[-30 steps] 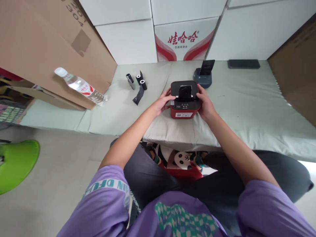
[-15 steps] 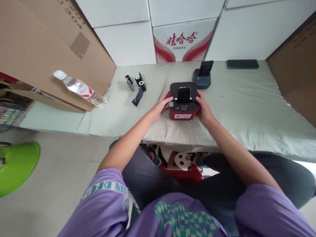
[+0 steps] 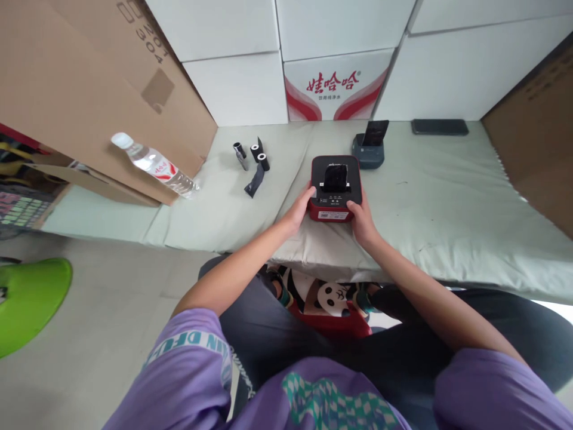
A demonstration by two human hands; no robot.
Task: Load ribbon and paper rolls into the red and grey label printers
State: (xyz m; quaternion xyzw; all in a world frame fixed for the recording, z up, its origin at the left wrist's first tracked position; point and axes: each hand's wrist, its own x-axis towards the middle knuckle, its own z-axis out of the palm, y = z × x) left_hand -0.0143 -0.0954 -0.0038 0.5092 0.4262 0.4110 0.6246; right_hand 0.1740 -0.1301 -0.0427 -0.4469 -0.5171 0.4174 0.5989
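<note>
A red label printer (image 3: 332,213) with a black top stands near the front edge of the covered surface. A dark strip (image 3: 335,177) sticks up from the slot in its top. My left hand (image 3: 301,208) grips the printer's left side, its thumb at the top edge. On the opposite side, my right hand (image 3: 363,220) holds the lower right corner with its thumb resting on top. The other fingers of both hands are partly hidden. Just behind to the right sits a smaller dark blue printer (image 3: 369,156), with a black strip (image 3: 375,132) standing out of it.
Several small black rolls (image 3: 263,162) lie at the left, one with a loose tail. A water bottle (image 3: 156,167) leans against a cardboard box (image 3: 107,77). White cartons (image 3: 242,89) line the back, with a dark phone-like slab (image 3: 439,126) before them.
My right hand has slid down toward the printer's near right corner, and its thumb has moved onto the top face. My left hand sits slightly lower along its side. The camera view has shifted slightly.
</note>
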